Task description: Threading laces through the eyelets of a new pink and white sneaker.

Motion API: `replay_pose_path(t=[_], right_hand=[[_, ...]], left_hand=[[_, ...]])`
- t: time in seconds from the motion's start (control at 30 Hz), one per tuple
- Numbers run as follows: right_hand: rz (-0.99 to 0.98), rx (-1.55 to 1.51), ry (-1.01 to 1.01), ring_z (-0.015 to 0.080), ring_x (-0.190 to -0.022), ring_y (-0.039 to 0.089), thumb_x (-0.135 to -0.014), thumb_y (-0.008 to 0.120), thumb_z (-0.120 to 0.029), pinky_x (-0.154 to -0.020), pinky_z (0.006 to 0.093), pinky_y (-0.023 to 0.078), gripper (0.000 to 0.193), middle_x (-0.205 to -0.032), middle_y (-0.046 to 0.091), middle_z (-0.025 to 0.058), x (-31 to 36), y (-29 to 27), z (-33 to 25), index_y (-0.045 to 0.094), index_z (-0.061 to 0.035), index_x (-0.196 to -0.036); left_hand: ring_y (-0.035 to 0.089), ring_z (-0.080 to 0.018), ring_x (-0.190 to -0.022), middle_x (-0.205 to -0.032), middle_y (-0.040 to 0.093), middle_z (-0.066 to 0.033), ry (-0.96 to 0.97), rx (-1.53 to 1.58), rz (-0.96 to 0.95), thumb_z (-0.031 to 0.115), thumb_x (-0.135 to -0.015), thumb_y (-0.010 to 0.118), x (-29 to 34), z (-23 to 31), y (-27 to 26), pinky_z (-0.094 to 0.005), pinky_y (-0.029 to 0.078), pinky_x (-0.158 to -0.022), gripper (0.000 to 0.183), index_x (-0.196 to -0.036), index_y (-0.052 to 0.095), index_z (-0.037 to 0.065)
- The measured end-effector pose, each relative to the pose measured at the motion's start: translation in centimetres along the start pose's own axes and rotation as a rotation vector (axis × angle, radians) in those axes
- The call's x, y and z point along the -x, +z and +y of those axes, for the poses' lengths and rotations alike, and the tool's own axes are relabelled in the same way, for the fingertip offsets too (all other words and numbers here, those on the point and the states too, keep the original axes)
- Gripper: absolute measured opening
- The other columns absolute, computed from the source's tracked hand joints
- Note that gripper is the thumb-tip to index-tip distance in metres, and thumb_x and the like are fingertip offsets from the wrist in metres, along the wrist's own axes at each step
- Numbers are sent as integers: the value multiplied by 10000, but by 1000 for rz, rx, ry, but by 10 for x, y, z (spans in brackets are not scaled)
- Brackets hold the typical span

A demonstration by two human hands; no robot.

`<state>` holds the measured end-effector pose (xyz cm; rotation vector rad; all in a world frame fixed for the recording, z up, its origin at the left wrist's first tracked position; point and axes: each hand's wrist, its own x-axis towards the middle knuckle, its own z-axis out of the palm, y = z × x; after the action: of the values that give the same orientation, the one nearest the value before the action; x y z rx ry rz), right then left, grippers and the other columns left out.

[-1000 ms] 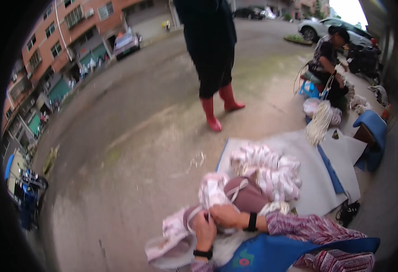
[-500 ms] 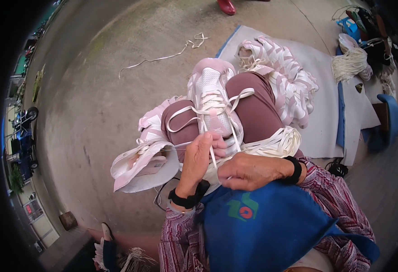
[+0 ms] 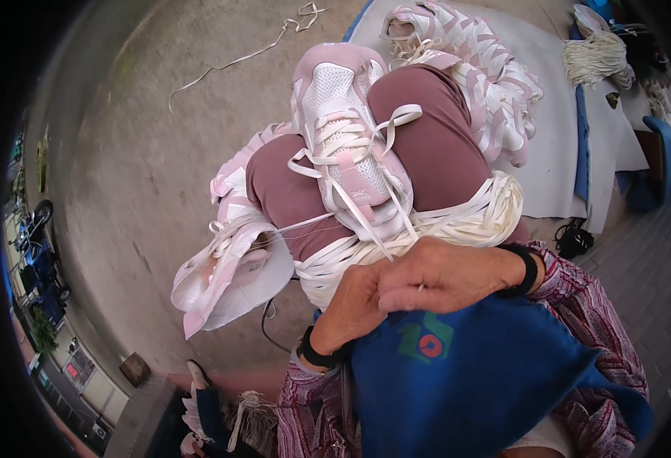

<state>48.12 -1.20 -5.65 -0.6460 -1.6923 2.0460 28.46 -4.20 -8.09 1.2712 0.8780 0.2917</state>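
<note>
the concrete ground (image 3: 137, 191) spreads to the left and far side, with a pale sheet (image 3: 538, 187) lying on it to the right. a blue apron (image 3: 496, 374) covers the near side of the lap, and two mauve-clad knees (image 3: 427, 137) rise beyond it. a heap of pink and white shoes (image 3: 496, 107) lies by the right knee, and a bundle of cream laces (image 3: 480, 217) drapes across the lap. the shoe (image 3: 339, 99) being worked on sits between the knees, toe far, tongue near; that seems a good cradle, and light, even pressure from both knees should stop it twisting.

the right hand (image 3: 457, 271) has a clenched grip, seemingly on the lace strands (image 3: 358, 219) that run near from the shoe. the left hand (image 3: 347, 301) sits beside and partly behind it; its fingertips are hidden, so i cannot tell whether its grip is closed on anything.

to do this well, i would match the two ends before drawing on them, pull evenly and low, and lay the strands flat. smallest of all, two slack loops (image 3: 408, 112) stand out at either side of the lacing; they probably need easing in gently, without kinks.
</note>
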Motion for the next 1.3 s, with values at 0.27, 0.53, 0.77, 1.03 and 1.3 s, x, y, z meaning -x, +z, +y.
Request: replay_pose_path(t=[0.27,0.53,0.77,1.03,1.3], right_hand=[[360,26,310,95,-617,439,-970,563,-212,-557,294,412,230,-659,515,49,-12,-1,8,571,10,-912],[396,260,124,352,-622,521,-904,552,-123,-579,408,429,144,-671,519,182,-16,-2,27,520,12,-863],[299,220,104,441,-650,563,-852,528,-78,-586,478,436,92,-653,547,223,-14,-4,25,513,11,-833],[260,113,126,398,-590,543,-822,533,-69,-557,442,428,90,-627,530,203,-3,-14,19,508,12,-791],[56,-84,129,240,-515,399,-872,549,-51,-517,353,373,109,-612,442,127,5,-17,7,501,2,-790]], left_hand=[[630,-369,-730,-827,667,-166,140,-103,-99,226,-990,456,1,2,23,-413,497,-671,285,-1008,662,31],[602,-206,-723,-860,613,-124,12,-21,474,119,-946,488,-6,18,-38,-303,471,-668,210,-1038,577,-48],[563,-183,-826,-1023,578,-134,167,-466,664,49,-937,504,-58,10,-74,-275,467,-707,259,-1190,539,1],[540,-86,-720,-1000,572,-61,-108,-14,593,48,-934,501,-49,16,-81,-226,468,-613,134,-992,599,-24],[529,-86,-675,-912,569,-51,-114,267,549,100,-922,518,-48,7,-85,-220,451,-589,170,-968,604,-39]])
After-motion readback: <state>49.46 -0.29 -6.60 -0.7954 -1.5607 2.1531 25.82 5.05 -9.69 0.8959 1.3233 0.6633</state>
